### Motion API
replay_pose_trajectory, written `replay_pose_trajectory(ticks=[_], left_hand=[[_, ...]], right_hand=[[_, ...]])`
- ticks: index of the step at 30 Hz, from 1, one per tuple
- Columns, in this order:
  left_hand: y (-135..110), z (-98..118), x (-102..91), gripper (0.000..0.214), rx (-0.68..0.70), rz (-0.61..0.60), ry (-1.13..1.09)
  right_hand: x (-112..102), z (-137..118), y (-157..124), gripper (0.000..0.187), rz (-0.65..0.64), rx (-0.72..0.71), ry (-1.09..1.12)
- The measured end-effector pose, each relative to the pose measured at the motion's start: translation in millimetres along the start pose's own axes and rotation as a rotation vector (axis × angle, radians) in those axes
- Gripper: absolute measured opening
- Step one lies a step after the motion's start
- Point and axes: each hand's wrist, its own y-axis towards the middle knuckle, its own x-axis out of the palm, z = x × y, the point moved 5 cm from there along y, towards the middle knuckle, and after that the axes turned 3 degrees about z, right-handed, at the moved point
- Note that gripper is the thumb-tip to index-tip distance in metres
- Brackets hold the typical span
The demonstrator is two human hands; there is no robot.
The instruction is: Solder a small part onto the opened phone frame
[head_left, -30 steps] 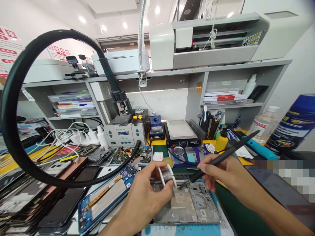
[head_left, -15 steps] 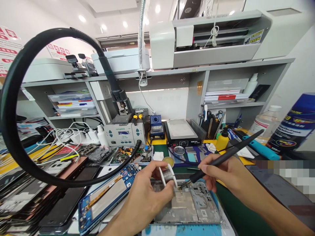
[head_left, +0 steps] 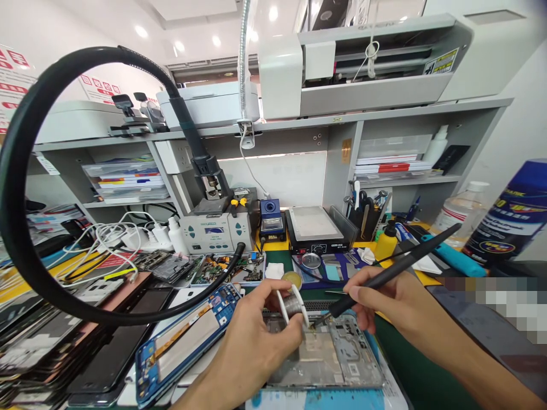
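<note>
My left hand [head_left: 252,336] is closed around a small white spool of solder wire [head_left: 293,306], held just above an opened phone frame [head_left: 327,356] lying on the mat. My right hand [head_left: 384,304] grips a black soldering iron [head_left: 395,267] like a pen. Its tip touches the upper edge of the phone frame, right beside the spool. The iron's handle points up and to the right.
A blue opened phone [head_left: 183,339] lies left of the frame, beside a pile of dark phone screens [head_left: 64,341]. Behind stand a hot-air station [head_left: 216,230], a small blue unit [head_left: 271,219], a heating plate [head_left: 316,228] and a tool cup [head_left: 367,216]. A blue spray can [head_left: 513,210] is at the right.
Both hands hold nearly still at the phone frame. The view has shifted slightly, and the iron's handle sits a little higher.
</note>
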Motion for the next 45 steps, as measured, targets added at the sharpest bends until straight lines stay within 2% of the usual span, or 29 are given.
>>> replay_pose_trajectory(ticks=[26,45], left_hand=[[0.2,0.4,1.5,0.033,0.000,-0.023,0.014],[0.0,0.6,2.0,0.032,0.008,0.008,-0.002]], right_hand=[[0.2,-1.9,-1.4,0.021,-0.008,-0.011,-0.025],[-2.0,3.9,-2.3,0.016,-0.029,-0.006,-0.054]])
